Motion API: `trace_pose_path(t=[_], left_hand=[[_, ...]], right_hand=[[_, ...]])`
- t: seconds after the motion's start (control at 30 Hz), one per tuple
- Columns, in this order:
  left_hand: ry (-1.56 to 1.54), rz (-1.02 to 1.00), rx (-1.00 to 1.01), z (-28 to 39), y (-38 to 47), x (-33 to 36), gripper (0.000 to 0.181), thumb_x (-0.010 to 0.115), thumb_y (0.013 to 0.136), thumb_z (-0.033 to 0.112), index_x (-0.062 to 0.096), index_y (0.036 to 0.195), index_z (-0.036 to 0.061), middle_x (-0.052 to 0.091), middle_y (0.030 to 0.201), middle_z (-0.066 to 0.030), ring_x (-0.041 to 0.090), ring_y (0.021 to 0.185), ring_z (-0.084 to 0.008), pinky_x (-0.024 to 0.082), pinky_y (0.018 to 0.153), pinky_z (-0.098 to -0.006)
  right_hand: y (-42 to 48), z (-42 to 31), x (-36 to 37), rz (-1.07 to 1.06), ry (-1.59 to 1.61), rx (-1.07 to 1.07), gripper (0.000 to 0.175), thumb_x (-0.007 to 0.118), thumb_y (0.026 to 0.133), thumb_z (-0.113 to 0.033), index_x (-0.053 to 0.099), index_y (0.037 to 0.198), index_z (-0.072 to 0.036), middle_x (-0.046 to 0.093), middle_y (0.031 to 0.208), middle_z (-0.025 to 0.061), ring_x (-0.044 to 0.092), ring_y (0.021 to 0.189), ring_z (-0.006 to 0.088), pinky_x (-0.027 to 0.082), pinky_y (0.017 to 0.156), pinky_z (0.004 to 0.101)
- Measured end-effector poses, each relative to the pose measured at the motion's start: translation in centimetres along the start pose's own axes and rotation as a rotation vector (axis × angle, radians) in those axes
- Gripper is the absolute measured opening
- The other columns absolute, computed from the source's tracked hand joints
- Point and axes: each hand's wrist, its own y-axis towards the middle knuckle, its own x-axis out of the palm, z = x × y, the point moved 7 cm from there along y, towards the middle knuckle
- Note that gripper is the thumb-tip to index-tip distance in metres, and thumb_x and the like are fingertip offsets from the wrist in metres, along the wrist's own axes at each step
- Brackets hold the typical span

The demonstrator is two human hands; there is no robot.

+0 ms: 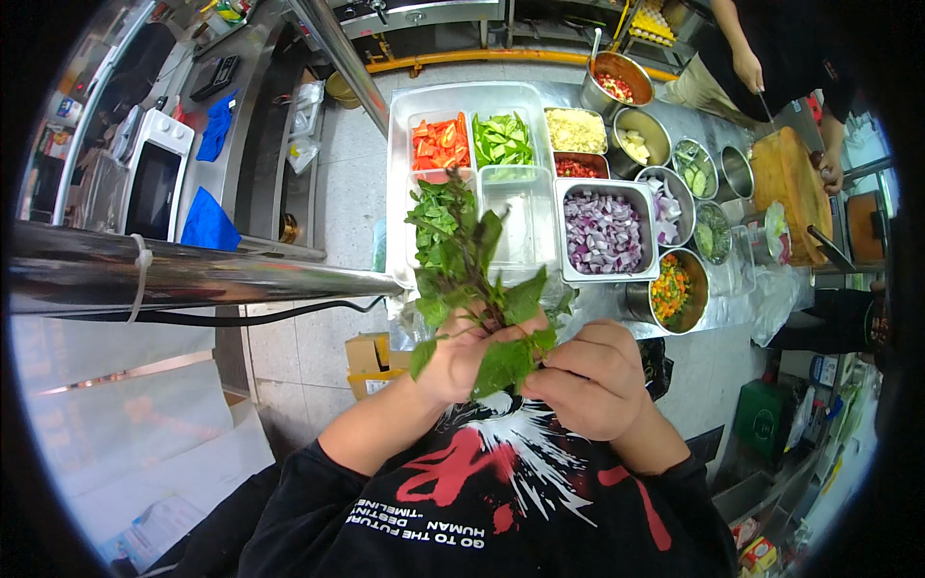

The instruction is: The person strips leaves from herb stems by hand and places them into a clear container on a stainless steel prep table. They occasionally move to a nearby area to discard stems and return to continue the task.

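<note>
A bunch of leafy green herbs with dark stems stands up out of my left hand, whose fingers are wrapped round it. My right hand pinches at the lower leaves close beside it. Behind the bunch is a large clear plastic tub with smaller clear containers in it. They hold cut red peppers, sliced green peppers and picked green leaves. The fourth container, partly hidden by the herbs, shows a bare bottom.
Right of the tub are a steel pan of diced red onion, a pan of minced garlic and a pot of diced mixed vegetables. A co-worker's hand holds a knife near a wooden cutting board. A metal rail crosses at left.
</note>
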Motion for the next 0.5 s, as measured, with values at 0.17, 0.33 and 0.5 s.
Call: trace_pose_path(t=[0.17, 0.33, 0.5], left_hand=[[-0.224, -0.103, 0.063, -0.5, 0.3, 0.0, 0.009, 0.055, 0.093, 0.003, 0.058, 0.101, -0.0003, 0.061, 0.093, -0.0066, 0.056, 0.084, -0.0142, 0.046, 0.075, -0.0281], [-0.065, -0.051, -0.025, -0.5, -0.6, 0.3, 0.015, 0.063, 0.094, 0.014, 0.061, 0.099, 0.0008, 0.061, 0.093, -0.004, 0.057, 0.084, -0.0128, 0.047, 0.076, -0.0276], [0.149, -0.121, 0.03, 0.8, -0.7, 1.7, 0.017, 0.063, 0.091, 0.021, 0.06, 0.09, 0.0041, 0.057, 0.09, -0.0058, 0.054, 0.085, -0.018, 0.043, 0.077, -0.0321]], right_hand=[[-0.2, 1.0, 0.1, -0.087, 0.164, 0.125, 0.027, 0.08, 0.066, -0.01, 0.072, 0.093, -0.011, 0.063, 0.094, 0.0056, 0.059, 0.075, 0.0237, 0.047, 0.062, 0.0314], [-0.1, 0.6, -0.6, -0.148, 0.037, -0.024, 0.029, 0.078, 0.071, -0.011, 0.072, 0.099, -0.01, 0.063, 0.089, 0.0054, 0.061, 0.071, 0.0222, 0.048, 0.062, 0.0317], [-0.8, 0.1, -2.0, 0.021, 0.164, 0.034, 0.02, 0.077, 0.074, -0.011, 0.071, 0.091, -0.006, 0.064, 0.091, 0.0079, 0.061, 0.072, 0.0222, 0.049, 0.066, 0.0326]])
